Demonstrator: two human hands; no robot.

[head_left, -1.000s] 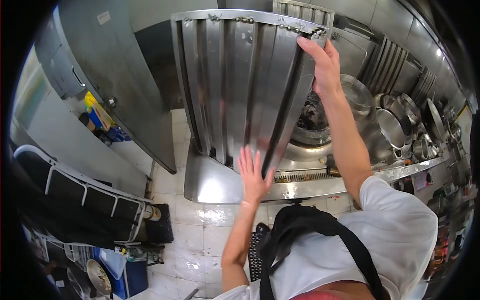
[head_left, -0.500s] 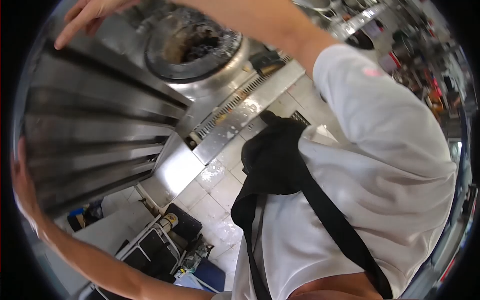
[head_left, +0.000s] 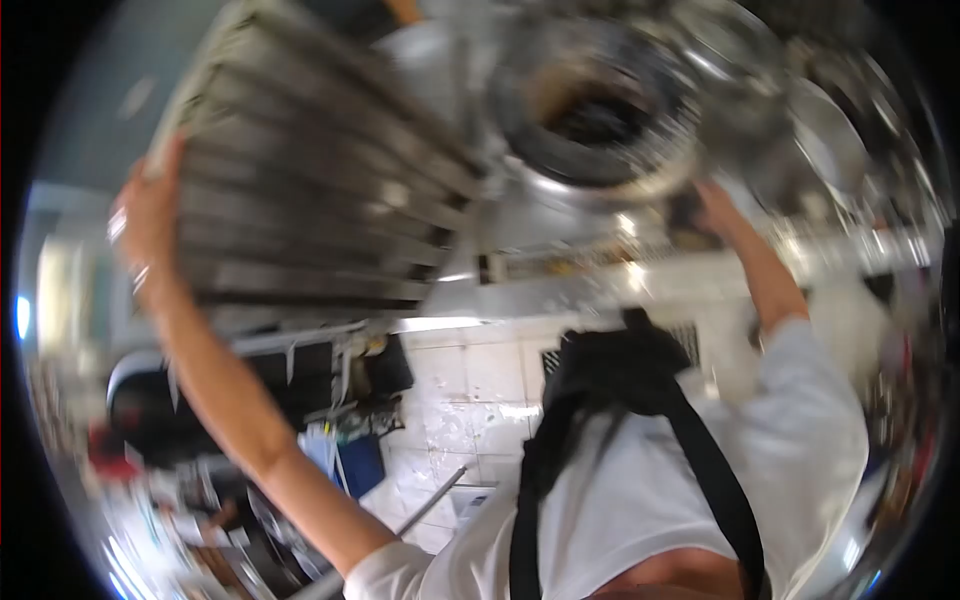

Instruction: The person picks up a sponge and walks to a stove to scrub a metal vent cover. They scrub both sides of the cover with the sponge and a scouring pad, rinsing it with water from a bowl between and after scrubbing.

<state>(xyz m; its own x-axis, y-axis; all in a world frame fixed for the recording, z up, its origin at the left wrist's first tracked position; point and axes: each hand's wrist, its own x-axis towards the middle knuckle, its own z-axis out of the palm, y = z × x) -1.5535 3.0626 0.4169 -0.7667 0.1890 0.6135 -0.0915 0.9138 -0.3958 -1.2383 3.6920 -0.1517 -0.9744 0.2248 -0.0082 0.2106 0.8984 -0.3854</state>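
Note:
A tall metal unit with a ribbed front [head_left: 320, 170] stands at the left, beside the stove. My left hand [head_left: 148, 225] is at its outer edge, where the pale rim runs in between the thumb and the fingers. Those fingers look closed round the rim, partly blurred. My right hand [head_left: 714, 208] is low at the front of the stove, just under a round wok burner [head_left: 600, 125] with a dark, sooty opening. A dark shape lies by its fingertips, too smeared to name. Motion blur hides whether the right fingers grip anything.
Shiny metal pans [head_left: 830, 135] stand right of the burner. The steel stove edge [head_left: 590, 290] runs across in front of me, over a wet tiled floor [head_left: 460, 395]. At lower left are a dark cart-like frame [head_left: 250, 375] and a blue box [head_left: 360, 465].
The view has turned, so the burner sits farther right. My right hand has left the top of the ribbed unit and come down to the stove front. My left hand stays at the unit's edge.

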